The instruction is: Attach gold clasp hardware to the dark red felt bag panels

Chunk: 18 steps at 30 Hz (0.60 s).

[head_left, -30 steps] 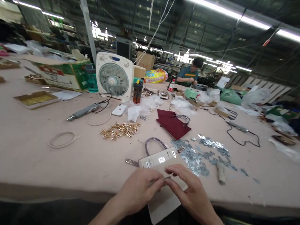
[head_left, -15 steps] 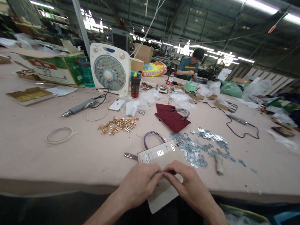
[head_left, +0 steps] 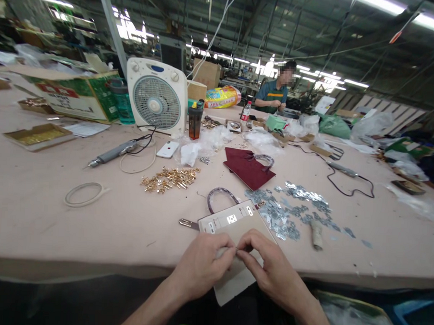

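Note:
My left hand (head_left: 210, 260) and my right hand (head_left: 265, 258) meet fingertip to fingertip over a beige bag panel (head_left: 238, 285). Both are pinched closed; whatever sits between the fingertips is too small or hidden to make out. The panel lies at the table's near edge, its lower end jutting past it. Along its top run white patches, a dark wrapped handle (head_left: 223, 190) and a strap with a metal end (head_left: 188, 223) on the left. Right beside it spreads a pile of flat silver metal plates (head_left: 277, 215). Farther back lie dark red bag panels (head_left: 250, 171) with a handle.
Gold-coloured fittings (head_left: 171, 179) are heaped left of centre. A tape roll (head_left: 83, 195), an electric screwdriver (head_left: 113, 153), a phone (head_left: 167, 149) and a box fan (head_left: 157, 97) stand or lie leftward. Another screwdriver (head_left: 342, 169) rests at right. A co-worker (head_left: 272, 94) sits across the table.
My hands stay pinched together over the panel, with only slight finger movement. The view has shifted a little, and the co-worker's head has lifted.

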Each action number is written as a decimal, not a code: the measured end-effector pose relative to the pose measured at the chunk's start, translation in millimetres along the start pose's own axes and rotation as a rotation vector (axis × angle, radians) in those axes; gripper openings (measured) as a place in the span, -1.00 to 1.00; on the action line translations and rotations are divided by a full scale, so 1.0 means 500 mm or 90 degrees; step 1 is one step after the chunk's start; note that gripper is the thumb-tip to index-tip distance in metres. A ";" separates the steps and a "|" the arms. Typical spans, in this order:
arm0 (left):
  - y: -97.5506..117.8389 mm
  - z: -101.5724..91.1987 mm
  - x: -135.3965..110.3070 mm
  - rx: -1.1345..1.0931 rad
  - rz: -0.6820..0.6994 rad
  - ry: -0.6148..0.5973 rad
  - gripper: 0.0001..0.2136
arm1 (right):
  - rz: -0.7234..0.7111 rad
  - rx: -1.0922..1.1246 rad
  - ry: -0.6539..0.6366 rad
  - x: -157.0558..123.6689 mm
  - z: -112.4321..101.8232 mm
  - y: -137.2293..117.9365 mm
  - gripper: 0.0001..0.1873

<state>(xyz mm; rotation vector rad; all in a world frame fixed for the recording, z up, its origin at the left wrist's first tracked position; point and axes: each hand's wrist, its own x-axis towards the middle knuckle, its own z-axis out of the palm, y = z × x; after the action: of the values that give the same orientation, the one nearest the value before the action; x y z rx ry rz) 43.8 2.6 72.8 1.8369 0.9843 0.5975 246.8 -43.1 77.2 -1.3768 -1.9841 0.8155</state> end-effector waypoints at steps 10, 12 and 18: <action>-0.026 0.025 0.015 -0.221 -0.111 0.065 -0.79 | -0.230 -0.309 0.214 -0.006 0.058 0.028 -0.83; -0.031 0.031 0.018 -0.254 -0.119 0.064 -0.78 | -0.257 -0.343 0.225 -0.010 0.062 0.039 -0.79; -0.049 0.044 0.026 -0.291 -0.137 0.077 -0.72 | -0.313 -0.370 0.167 -0.033 0.062 0.050 -0.72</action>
<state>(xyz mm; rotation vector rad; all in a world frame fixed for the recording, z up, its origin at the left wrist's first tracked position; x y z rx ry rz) 58.4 7.9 41.0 1.2885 1.0109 0.7371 243.0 -56.3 36.3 -1.1174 -2.2870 -0.1721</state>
